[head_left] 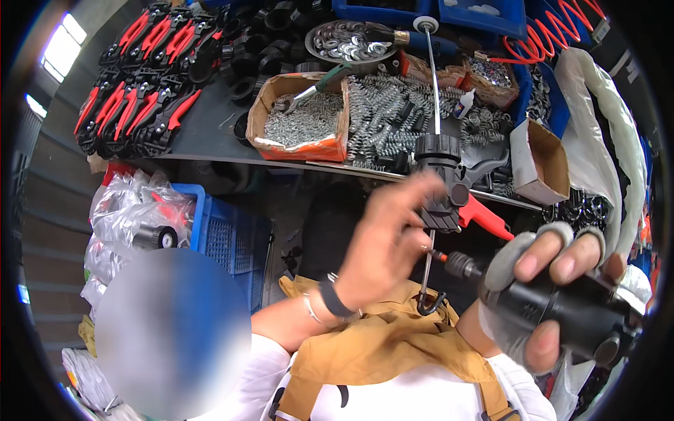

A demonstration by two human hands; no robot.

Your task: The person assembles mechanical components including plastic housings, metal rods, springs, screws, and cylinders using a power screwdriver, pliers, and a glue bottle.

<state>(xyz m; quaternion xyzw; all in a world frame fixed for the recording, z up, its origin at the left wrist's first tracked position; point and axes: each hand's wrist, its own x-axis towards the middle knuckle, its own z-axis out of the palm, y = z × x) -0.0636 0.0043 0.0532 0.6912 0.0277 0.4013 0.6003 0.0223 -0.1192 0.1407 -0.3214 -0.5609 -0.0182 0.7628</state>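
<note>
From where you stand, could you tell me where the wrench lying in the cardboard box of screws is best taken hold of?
Grip the wrench by its green handle end, coming from above on the box's right side. The handle slants up over the rim, clear of the screws, while the metal jaw end lies low among them. The left hand, on the black and red tool, is nearer.

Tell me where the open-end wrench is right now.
In the head view, the wrench lies upper centre on the bench, across the orange cardboard box of small metal parts, left of the loose coil springs.
</note>
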